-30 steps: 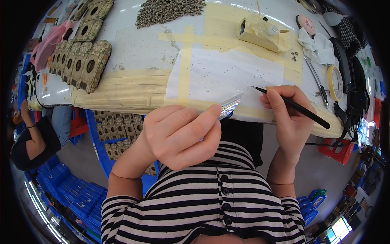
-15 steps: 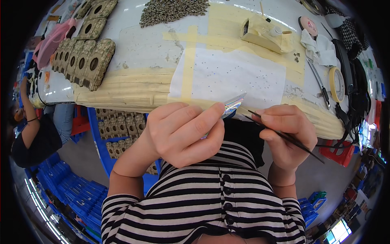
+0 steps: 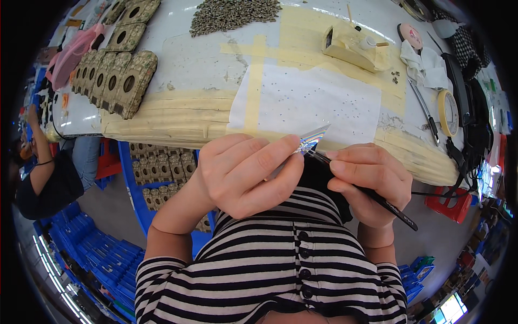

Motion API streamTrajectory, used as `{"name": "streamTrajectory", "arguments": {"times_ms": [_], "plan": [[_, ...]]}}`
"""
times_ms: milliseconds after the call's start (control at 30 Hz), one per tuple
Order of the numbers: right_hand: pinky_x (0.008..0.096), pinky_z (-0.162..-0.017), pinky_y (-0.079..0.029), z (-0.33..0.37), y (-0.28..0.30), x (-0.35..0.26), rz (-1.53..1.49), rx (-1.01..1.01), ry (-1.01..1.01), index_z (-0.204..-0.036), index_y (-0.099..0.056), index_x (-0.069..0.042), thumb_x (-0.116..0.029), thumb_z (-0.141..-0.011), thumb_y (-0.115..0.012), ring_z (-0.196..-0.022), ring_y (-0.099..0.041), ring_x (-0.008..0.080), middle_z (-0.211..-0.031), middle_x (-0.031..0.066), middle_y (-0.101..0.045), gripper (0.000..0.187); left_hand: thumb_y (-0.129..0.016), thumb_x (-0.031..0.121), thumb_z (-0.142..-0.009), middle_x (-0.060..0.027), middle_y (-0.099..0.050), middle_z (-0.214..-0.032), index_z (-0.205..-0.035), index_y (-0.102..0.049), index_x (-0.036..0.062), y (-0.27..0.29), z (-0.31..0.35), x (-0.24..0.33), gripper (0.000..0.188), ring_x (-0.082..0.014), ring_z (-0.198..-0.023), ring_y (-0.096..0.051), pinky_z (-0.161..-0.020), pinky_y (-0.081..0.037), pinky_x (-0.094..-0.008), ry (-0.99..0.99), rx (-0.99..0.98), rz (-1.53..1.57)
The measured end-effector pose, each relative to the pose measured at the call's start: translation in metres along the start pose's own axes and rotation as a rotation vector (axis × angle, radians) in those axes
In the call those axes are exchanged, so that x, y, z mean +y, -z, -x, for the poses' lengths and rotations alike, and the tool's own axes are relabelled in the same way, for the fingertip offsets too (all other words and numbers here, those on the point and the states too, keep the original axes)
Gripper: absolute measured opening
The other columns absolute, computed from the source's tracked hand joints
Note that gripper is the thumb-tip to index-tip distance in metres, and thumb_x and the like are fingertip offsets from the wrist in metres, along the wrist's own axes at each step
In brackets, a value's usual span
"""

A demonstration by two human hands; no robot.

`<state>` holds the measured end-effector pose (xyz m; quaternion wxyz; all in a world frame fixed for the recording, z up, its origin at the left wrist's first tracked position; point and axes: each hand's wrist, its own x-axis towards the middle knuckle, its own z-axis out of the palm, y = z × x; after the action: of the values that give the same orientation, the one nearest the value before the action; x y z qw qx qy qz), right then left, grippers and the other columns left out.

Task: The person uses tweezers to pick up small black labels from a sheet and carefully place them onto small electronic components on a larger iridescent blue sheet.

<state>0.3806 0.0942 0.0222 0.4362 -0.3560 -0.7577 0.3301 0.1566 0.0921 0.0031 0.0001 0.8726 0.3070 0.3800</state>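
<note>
Over the near edge of the table, my left hand (image 3: 245, 175) pinches a thin, shiny, rainbow-coloured piece (image 3: 311, 139) between thumb and fingers. Its pointed end sticks out; the rest is hidden in the hand. Black tweezers (image 3: 391, 208) are gripped in my right hand (image 3: 372, 181), tilted with their tips at the shiny piece's edge. Whether the tips have caught anything is too small to tell. Just beyond both hands, a white sheet of paper (image 3: 291, 123) lies on the table, scattered with tiny specks.
A heap of small metallic parts (image 3: 234, 16) lies at the back. Camouflage-patterned cases (image 3: 129, 86) with round holes stand at left. At right are a tape-covered box (image 3: 350, 48), a pen (image 3: 423, 110) and a tape roll (image 3: 448, 112). A blue crate (image 3: 137, 197) sits below the table edge.
My right hand has moved left, bringing the tweezer tips from apart to the shiny piece. The tweezers have rolled slightly in the fingers. My left hand has barely moved.
</note>
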Motion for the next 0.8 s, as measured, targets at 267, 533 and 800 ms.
{"name": "streamTrajectory", "arguments": {"times_ms": [267,533,800], "plan": [[0.0280,-0.063,-0.054,-0.0007,-0.0014,0.0007,0.038,0.001,0.022,-0.090,-0.072,-0.006,-0.009,-0.069,-0.082,-0.077,-0.069,0.0207,-0.088,0.0093,-0.070,0.023,-0.067,0.008,-0.069,-0.0140,-0.068,-0.098,-0.092,-0.068,0.0036,0.0008,0.0002,-0.0013,0.023,-0.0189,-0.066,-0.066,-0.051,-0.050,-0.0255,0.003,-0.006,0.018],[0.0280,-0.063,-0.054,-0.0027,-0.0015,-0.0010,0.061,-0.006,0.029,-0.088,-0.073,-0.006,-0.009,-0.069,-0.082,-0.076,-0.069,0.0205,-0.088,0.0095,-0.070,0.022,-0.067,0.008,-0.068,-0.0145,-0.068,-0.098,-0.093,-0.068,0.0026,-0.0002,0.0014,-0.0020,0.025,-0.0201,-0.067,-0.067,-0.053,-0.052,-0.0265,0.014,-0.004,0.024],[0.0279,-0.063,-0.054,-0.0028,-0.0021,-0.0002,0.073,-0.005,0.049,-0.089,-0.072,-0.005,-0.008,-0.069,-0.082,-0.076,-0.069,0.0209,-0.087,0.0098,-0.070,0.022,-0.068,0.007,-0.069,-0.0142,-0.068,-0.098,-0.093,-0.069,0.0028,-0.0006,0.0012,-0.0020,0.025,-0.0198,-0.067,-0.067,-0.052,-0.051,-0.0261,0.020,-0.002,0.028]]}}
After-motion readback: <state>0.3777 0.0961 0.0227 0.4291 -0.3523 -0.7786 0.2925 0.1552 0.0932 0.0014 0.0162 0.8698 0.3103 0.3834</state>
